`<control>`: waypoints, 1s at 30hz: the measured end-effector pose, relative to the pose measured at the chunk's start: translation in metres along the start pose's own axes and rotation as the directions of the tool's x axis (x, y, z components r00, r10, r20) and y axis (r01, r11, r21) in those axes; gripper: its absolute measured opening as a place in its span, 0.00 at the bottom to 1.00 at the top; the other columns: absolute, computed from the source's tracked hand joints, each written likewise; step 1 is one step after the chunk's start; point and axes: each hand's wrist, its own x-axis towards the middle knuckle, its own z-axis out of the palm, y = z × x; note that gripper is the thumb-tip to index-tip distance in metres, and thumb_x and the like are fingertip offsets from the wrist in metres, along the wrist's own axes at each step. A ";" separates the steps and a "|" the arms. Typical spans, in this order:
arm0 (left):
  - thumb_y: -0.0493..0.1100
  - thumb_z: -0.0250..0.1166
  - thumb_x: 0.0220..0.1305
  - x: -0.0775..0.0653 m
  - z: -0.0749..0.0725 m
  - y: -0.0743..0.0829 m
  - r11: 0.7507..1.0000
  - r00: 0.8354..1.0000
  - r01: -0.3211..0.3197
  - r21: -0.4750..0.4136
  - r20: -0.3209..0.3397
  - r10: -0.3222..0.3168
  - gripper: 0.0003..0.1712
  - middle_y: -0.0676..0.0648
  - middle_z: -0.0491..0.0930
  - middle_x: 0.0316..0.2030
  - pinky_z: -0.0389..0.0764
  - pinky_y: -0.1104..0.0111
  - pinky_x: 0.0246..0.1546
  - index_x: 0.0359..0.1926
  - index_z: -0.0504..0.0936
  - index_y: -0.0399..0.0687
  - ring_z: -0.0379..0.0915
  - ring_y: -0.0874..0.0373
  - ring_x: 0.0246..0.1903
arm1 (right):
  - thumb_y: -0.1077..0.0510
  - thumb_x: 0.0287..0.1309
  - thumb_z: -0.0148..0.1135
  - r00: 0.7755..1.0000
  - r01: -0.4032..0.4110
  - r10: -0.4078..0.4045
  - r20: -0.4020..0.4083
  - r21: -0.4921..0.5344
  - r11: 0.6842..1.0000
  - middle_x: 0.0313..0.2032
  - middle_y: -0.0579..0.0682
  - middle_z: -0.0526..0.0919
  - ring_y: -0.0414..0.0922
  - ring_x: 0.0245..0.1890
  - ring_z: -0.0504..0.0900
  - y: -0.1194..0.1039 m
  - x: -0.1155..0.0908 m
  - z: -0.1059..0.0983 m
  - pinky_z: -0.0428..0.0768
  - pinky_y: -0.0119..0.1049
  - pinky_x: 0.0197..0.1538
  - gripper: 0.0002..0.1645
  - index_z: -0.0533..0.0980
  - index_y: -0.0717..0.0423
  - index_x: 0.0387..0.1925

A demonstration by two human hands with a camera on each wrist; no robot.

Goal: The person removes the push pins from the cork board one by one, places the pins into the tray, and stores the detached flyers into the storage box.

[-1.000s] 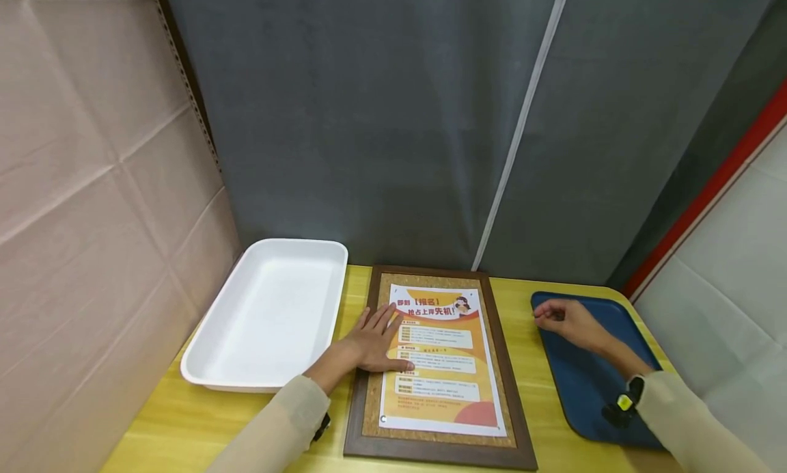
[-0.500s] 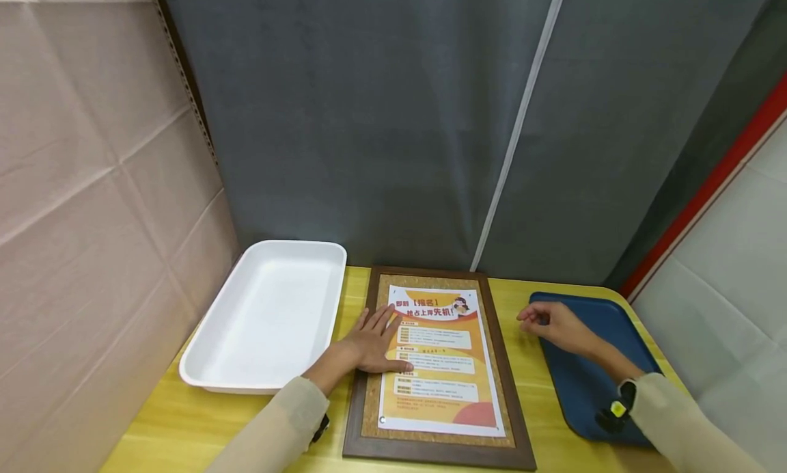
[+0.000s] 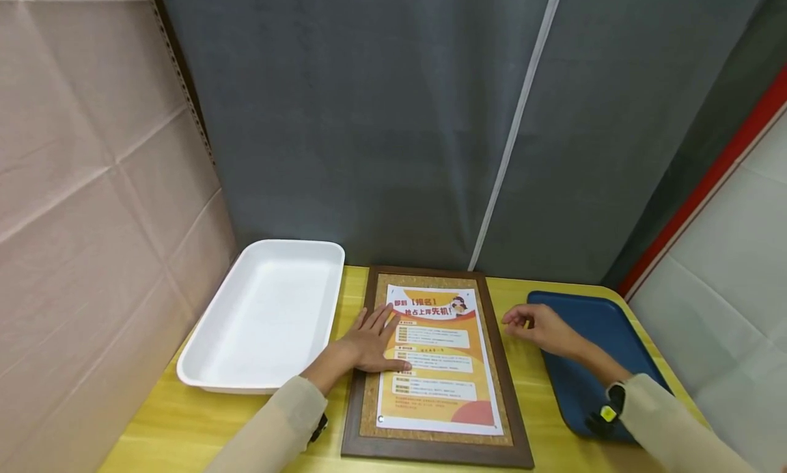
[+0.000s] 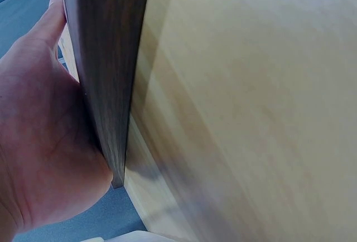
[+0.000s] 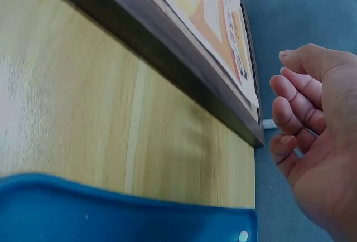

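In the head view, we look down at a yellow, wood-grained surface (image 3: pixel 166 418) with a dark grey curtain (image 3: pixel 369 117) behind it, a pale pinkish cloth wall (image 3: pixel 92 152) at left and a white wall (image 3: pixel 738 288) at right. A white tray (image 3: pixel 264 316) sits on the left. In the middle lies a cork board (image 3: pixel 370 404) in a dark brown frame (image 3: pixel 506 391), bearing an orange and white printed poster (image 3: pixel 433 336). A blue tray (image 3: pixel 572 391) lies on the right. The left hand (image 3: pixel 369 350) rests on the poster's left side and the frame, its grip wide, fingers spread. The right hand (image 3: pixel 544 329) is held over the gap between board and blue tray, partly above that tray's far left part, its fingers curled.

In the left wrist view, we see the left hand against the frame's left side, its thumb reaching over onto the board, wood-grained surface alongside.

In the right wrist view, the right hand's grip is narrow, thumb tip close to the index fingertip; we cannot tell whether something tiny is pinched there. A small white object (image 5: pixel 243 236) shows at the blue tray's far end.
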 end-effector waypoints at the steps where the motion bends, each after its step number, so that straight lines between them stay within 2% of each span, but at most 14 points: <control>1: 0.92 0.42 0.58 0.000 0.000 0.000 1.000 1.000 0.000 0.003 0.000 0.000 0.72 0.45 0.27 0.86 0.28 0.44 0.81 0.87 0.35 0.54 0.21 0.48 0.84 | 0.65 0.68 0.70 1.000 0.006 -0.006 0.004 0.000 1.000 0.32 0.41 0.83 0.36 0.31 0.77 -0.001 0.001 0.001 0.78 0.32 0.32 0.04 0.85 0.62 0.42; 10: 0.93 0.41 0.58 0.001 0.000 0.000 1.000 1.000 0.006 0.008 -0.006 -0.006 0.71 0.46 0.27 0.86 0.29 0.44 0.82 0.87 0.35 0.56 0.21 0.50 0.85 | 0.61 0.68 0.71 0.998 0.028 -0.031 0.061 0.037 0.999 0.33 0.41 0.85 0.35 0.32 0.78 -0.017 0.007 0.014 0.78 0.32 0.32 0.06 0.85 0.61 0.42; 24: 0.93 0.42 0.58 -0.002 -0.001 0.001 1.000 1.000 0.004 -0.003 0.003 -0.004 0.71 0.46 0.27 0.86 0.27 0.44 0.81 0.87 0.34 0.56 0.21 0.49 0.84 | 0.65 0.68 0.70 0.983 0.037 -0.061 0.171 0.142 0.989 0.32 0.46 0.84 0.34 0.28 0.76 -0.052 0.013 0.035 0.76 0.27 0.30 0.06 0.83 0.65 0.44; 30: 0.92 0.43 0.58 -0.002 -0.001 0.002 1.000 1.000 0.003 -0.011 0.000 -0.003 0.71 0.46 0.27 0.86 0.27 0.44 0.81 0.87 0.34 0.56 0.21 0.49 0.85 | 0.63 0.67 0.72 0.980 0.062 -0.086 0.178 0.136 0.989 0.31 0.42 0.83 0.33 0.28 0.75 -0.063 0.015 0.047 0.76 0.28 0.30 0.06 0.84 0.62 0.43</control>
